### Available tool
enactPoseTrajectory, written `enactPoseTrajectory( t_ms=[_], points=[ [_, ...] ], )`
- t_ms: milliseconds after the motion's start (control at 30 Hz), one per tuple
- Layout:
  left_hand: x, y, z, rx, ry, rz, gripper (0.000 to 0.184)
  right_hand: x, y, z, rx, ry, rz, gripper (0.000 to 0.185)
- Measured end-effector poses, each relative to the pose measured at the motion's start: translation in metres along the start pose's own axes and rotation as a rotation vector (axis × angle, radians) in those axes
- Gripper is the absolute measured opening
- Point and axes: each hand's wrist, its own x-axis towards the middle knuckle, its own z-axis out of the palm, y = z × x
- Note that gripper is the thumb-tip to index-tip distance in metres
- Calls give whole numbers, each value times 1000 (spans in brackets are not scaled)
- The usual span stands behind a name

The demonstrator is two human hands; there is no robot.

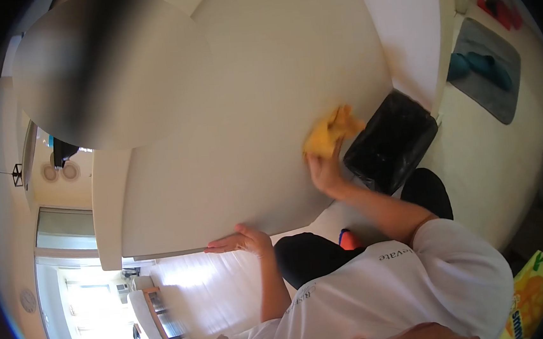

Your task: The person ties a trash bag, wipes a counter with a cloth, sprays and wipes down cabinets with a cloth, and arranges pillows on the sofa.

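Note:
My right hand (328, 173) is closed on a bunched yellow cloth (327, 136). It holds the cloth against a large beige panel (242, 121), towards the panel's right part. The cloth and the fingers are slightly blurred. At the panel's lower left edge lies my left hand (242, 239), fingers stretched out and thumb apart, touching the edge with nothing held in it. Just beyond my right hand stands a bin lined with a black bag (394, 144).
My bent knees (310, 255) are close below the panel. A grey mat (485, 92) with teal slippers (481, 67) lies on the right. A yellow bag with oranges printed on it (533, 295) is at lower right. A blurred round patch covers the upper left.

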Motion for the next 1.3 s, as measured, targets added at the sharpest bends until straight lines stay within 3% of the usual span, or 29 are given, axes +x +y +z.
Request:
enactPoseTrajectory(
  t_ms=[67, 133, 233, 400, 500, 567, 600, 667, 733, 767, 867, 900, 933, 967, 1033, 1100, 1200, 1267, 1300],
  points=[
    [-1, 4, 8, 1, 11, -4, 81, 24, 27, 7, 156, 206, 186, 64],
    [-1, 2, 5, 22, 10, 13, 80, 28, 54, 16, 260, 256, 382, 64],
    [-3, -10, 15, 195, 101, 48, 77, 47, 83, 1, 308, 133, 616, 65],
    [-2, 3, 15, 127, 122, 21, 77, 6, 30, -1, 75, 141, 153, 55],
    [-6, -12, 13, 265, 17, -29, 79, 90, 91, -46, 321, -184, 1071, 45],
    [-9, -14, 13, 352, -9, -65, 81, 78, 112, -19, 207, 134, 692, 45],
    [-9, -9, 17, 381, 18, -74, 82, 59, 78, -8, 176, 139, 490, 44],
    [-4, -12, 11, 51, -5, -50, 89, 22, 3, 11, 108, 157, 80, 52],
    [-2, -7, 4, 18, -37, -43, 88, -36, -19, 32, 30, -120, -323, 53],
    [-2, -4, -2, 37, -48, -40, 87, -54, -15, 40, -2, -300, -558, 67],
    [3, 3, -5, -21, -72, -62, 84, 13, -12, 8, -37, -377, -807, 65],
    [-1, 3, -8, -51, -91, -83, 83, 45, -7, -2, -76, -358, -693, 60],
    [-2, 6, -12, -93, -69, -62, 82, 89, -26, -17, 114, -151, -430, 57],
    [0, 11, -13, -131, -47, -35, 80, 137, -36, -29, -42, 125, -436, 61],
    [2, 10, -15, -176, -21, -19, 75, 165, -22, -35, -226, 123, -384, 66],
    [4, 11, -16, -183, -22, -57, 74, 111, -24, 2, -137, -37, -371, 64],
    [4, 12, -17, -229, -38, -88, 72, -15, -37, 25, -73, -509, -466, 64],
    [0, 10, -21, -232, -56, -103, 71, -45, -16, 20, -128, -1037, -573, 68],
    [0, 7, -20, -218, -62, -109, 70, -37, -13, 18, -120, -844, -625, 68]
  ],
)
